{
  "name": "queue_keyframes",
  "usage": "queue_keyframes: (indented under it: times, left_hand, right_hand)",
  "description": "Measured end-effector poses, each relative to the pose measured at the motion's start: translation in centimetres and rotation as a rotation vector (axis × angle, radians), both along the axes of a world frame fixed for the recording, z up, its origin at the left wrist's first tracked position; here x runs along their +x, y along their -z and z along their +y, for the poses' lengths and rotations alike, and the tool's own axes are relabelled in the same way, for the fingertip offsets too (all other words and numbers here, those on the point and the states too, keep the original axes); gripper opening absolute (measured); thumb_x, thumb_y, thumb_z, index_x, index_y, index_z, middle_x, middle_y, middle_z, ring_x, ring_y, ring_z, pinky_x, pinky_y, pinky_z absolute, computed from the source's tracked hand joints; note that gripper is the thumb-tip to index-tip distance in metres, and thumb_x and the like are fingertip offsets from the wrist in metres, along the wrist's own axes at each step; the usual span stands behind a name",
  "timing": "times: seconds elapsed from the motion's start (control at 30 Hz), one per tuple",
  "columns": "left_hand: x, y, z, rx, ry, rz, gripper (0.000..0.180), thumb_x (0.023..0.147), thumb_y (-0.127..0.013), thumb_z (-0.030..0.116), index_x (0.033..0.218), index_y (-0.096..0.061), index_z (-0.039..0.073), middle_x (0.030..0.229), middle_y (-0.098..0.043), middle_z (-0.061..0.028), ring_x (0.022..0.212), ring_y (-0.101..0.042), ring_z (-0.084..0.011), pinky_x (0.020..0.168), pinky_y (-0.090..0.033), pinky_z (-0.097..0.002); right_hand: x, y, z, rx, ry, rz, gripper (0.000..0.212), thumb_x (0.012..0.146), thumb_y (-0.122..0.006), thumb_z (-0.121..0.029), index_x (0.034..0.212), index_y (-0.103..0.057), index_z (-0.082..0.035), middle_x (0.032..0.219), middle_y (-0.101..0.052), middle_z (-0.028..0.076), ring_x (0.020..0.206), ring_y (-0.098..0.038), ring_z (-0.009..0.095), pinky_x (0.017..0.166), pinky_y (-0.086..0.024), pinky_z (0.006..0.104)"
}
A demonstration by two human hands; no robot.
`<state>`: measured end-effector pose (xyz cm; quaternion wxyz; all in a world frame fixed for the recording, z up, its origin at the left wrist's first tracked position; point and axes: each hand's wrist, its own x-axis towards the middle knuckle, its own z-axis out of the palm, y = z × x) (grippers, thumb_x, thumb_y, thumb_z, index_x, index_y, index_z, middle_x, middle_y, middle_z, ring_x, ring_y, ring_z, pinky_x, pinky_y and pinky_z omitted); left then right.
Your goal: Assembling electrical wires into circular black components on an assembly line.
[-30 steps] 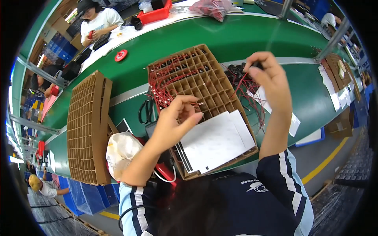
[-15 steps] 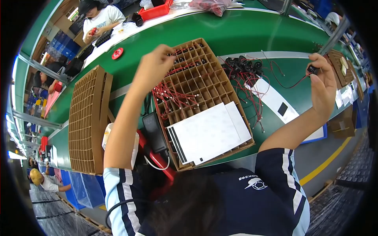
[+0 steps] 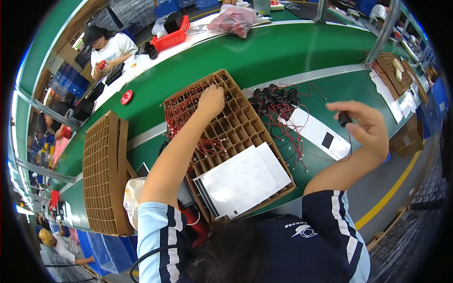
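Note:
My left hand (image 3: 211, 100) is over the far part of a divided cardboard box (image 3: 234, 118). Its fingers are curled down at the cells, and what they pinch, if anything, is hidden. Red wires (image 3: 181, 113) with white plugs spill over the cells around it, and black parts sit in the far cells. Raised at the right, my right hand (image 3: 367, 123) holds a small round black part (image 3: 345, 119) between thumb and fingers; a thin wire trails from it past the wrist. Between the hands lies a heap of similar black parts (image 3: 278, 95) with tangled red and black wires.
White sheets (image 3: 240, 181) cover the box's near end. A long white card (image 3: 317, 134) lies right of the wires. Another cardboard divider grid (image 3: 100, 174) leans at the left. A red ring (image 3: 126, 97) rests on the green bench, and a co-worker (image 3: 111, 52) sits across it.
My view has shifted. My left hand has moved right across the box's far cells and reaches lower. My right hand has come left and down, still holding the black part, its fingers now stretched toward the left.

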<state>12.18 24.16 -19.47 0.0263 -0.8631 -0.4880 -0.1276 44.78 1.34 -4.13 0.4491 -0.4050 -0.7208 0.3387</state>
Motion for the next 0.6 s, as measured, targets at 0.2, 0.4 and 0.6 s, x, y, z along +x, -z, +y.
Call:
queue_keyframes:
  times: [0.2, 0.4, 0.6]
  left_hand:
    - [0.3, -5.8, -1.8, -0.127, 0.042, -0.406, 0.012, 0.078, -0.05, 0.009, 0.075, -0.049, -0.001, 0.068, -0.056, -0.0161, 0.067, -0.06, -0.0277, 0.059, -0.048, -0.0353]
    - [-4.7, -16.3, -7.5, -0.91, 0.167, -1.266, 0.009, 0.084, -0.044, 0.011, 0.08, -0.046, 0.002, 0.075, -0.057, -0.0135, 0.08, -0.064, -0.0273, 0.059, -0.052, -0.0305]
    - [-12.8, -18.2, -11.7, -0.881, 0.259, -1.59, 0.023, 0.09, -0.036, 0.02, 0.083, -0.05, 0.003, 0.104, -0.056, -0.0233, 0.092, -0.06, -0.0293, 0.069, -0.054, -0.0305]
  right_hand:
    - [-2.6, 3.1, 6.8, -0.069, -0.017, -0.202, 0.038, 0.067, -0.049, 0.004, 0.104, -0.056, 0.002, 0.1, -0.06, 0.01, 0.089, -0.056, 0.016, 0.078, -0.043, 0.0266]
    - [-5.9, 10.2, 13.9, -0.239, 0.351, -0.432, 0.034, 0.068, -0.053, 0.001, 0.102, -0.051, -0.001, 0.094, -0.059, 0.017, 0.086, -0.058, 0.027, 0.077, -0.043, 0.0313]
    - [-5.9, 12.4, 15.0, -0.168, 0.4, -0.443, 0.043, 0.069, -0.064, -0.018, 0.105, -0.051, 0.002, 0.086, -0.059, 0.025, 0.08, -0.058, 0.037, 0.072, -0.044, 0.0391]
